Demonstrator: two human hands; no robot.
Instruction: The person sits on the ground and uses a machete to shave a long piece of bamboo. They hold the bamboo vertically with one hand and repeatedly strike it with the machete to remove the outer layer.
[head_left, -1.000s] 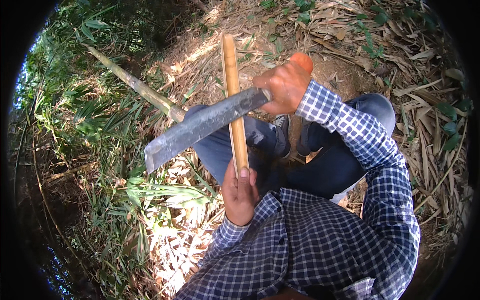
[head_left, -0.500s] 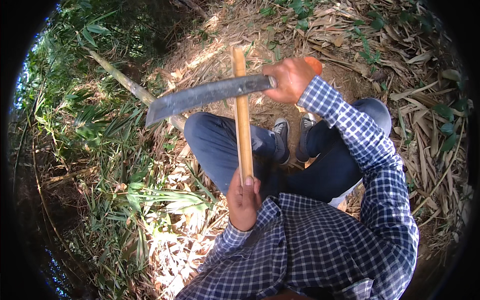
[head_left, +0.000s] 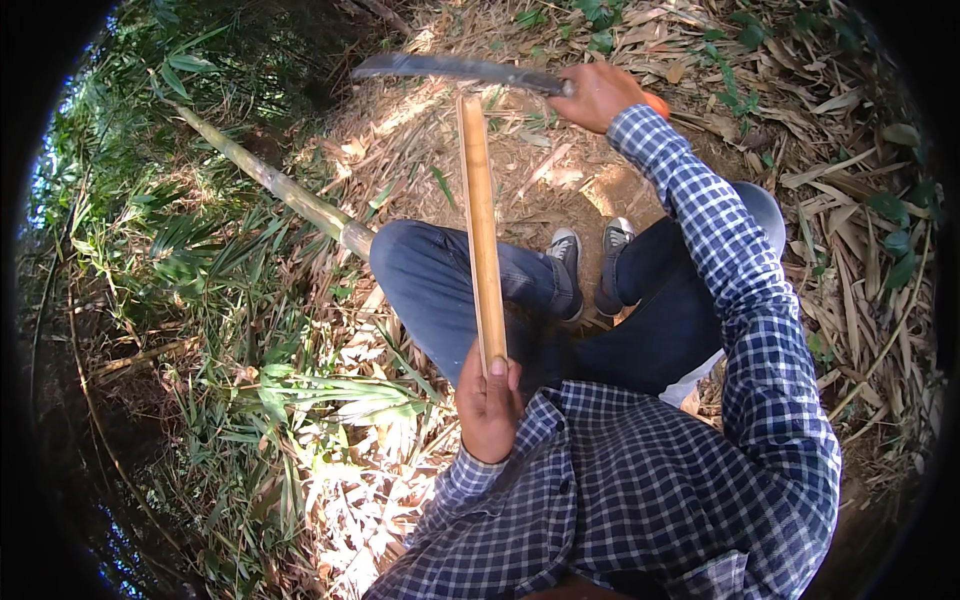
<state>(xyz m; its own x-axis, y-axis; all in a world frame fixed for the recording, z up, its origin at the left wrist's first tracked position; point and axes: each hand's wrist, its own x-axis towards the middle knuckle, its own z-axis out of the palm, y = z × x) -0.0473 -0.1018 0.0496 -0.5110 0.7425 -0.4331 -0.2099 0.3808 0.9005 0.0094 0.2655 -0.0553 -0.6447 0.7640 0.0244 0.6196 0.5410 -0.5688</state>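
My left hand [head_left: 488,408] is closed around the lower end of a split bamboo strip [head_left: 483,230], thumb on its pale inner face. The strip stands out away from me, over my left leg. Up beyond its far end, my right hand [head_left: 600,97] grips a machete [head_left: 450,68] by its orange handle [head_left: 655,104]. The long dark blade points left and lies just past the strip's tip, apart from it. Most of the handle is hidden in my fist.
A long bamboo pole [head_left: 270,178] slants from the upper left down to my left knee [head_left: 405,250]. Dry leaves [head_left: 850,290] and husks cover the ground at right. Green bamboo foliage [head_left: 190,240] grows thickly at left. My shoes [head_left: 566,262] rest on bare soil beyond my lap.
The machete has moved from across the strip to beyond its far end, my right hand shifting forward with it. The left hand and strip stay almost in place.
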